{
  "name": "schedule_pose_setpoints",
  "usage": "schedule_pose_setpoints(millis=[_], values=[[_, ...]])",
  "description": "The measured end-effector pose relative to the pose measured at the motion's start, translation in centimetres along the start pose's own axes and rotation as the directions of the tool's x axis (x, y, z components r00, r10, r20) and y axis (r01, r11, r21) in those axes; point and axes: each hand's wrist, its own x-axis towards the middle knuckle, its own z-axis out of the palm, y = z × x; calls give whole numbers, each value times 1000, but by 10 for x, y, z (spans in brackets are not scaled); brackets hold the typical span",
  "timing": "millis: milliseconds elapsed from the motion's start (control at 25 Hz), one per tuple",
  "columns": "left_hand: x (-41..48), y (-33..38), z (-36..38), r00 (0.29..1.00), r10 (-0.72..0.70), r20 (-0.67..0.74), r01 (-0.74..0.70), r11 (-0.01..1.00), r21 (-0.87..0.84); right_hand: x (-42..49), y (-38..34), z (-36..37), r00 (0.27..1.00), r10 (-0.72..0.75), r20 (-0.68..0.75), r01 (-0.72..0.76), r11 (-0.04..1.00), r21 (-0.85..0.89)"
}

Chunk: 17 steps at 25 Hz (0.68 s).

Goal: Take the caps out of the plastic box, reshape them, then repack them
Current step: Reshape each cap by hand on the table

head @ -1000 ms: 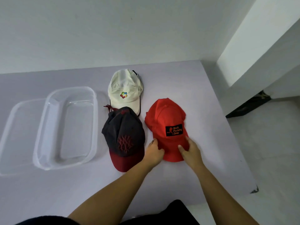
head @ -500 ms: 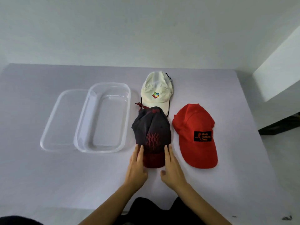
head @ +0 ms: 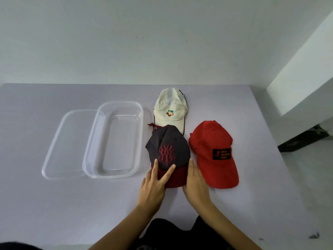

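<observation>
While the left hand (head: 153, 184) is lying with straight, spread fingers on the maroon brim of the dark cap (head: 168, 150), the right hand (head: 195, 183) is pressing flat along the brim's right edge, fingers together; neither is gripping anything. Reshaping this cap is probably the step in hand, so both hands should be curving the brim evenly from its two sides, then pushing out the crown, which is looking creased at the back. Whether the right thumb is tucking under the brim I cannot tell. The red cap (head: 214, 154) is lying just beside on the right and the white cap (head: 170, 109) behind, all outside the plastic box (head: 90, 150), which is standing to the left on the desk (head: 54, 204), its lid (head: 59, 141) alongside.
</observation>
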Motion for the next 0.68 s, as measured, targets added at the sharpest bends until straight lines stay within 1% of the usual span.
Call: schedule_pose_setpoints(millis=[80, 160, 240, 320, 400, 560, 680], values=[[1, 2, -6, 999, 7, 39, -4, 997, -75, 1, -7, -6, 999, 29, 39, -29, 999, -13], [2, 5, -12, 998, 2, 59, 7, 990, -142, -1, -12, -11, 998, 40, 40, -40, 999, 1], [2, 5, -14, 1000, -7, 3, 7, 980, -198, -3, -18, -15, 1000, 22, 15, -23, 998, 59], [2, 3, -13, 999, -27, -21, 20, 967, -252, -5, -24, -19, 1000, -5, 11, 4, 996, 92], [2, 3, -16, 998, -20, -51, 7, 970, -245, -8, -27, -23, 1000, -15, 23, 13, 994, 107], [-3, 11, -18, 994, 29, -107, -55, 969, -241, -9, -25, -31, 998, -38, -43, 45, 985, 168], [-3, 19, -21, 989, 41, -139, -73, 970, -232, -9, -26, -33, 999, -19, -42, 28, 976, 214]])
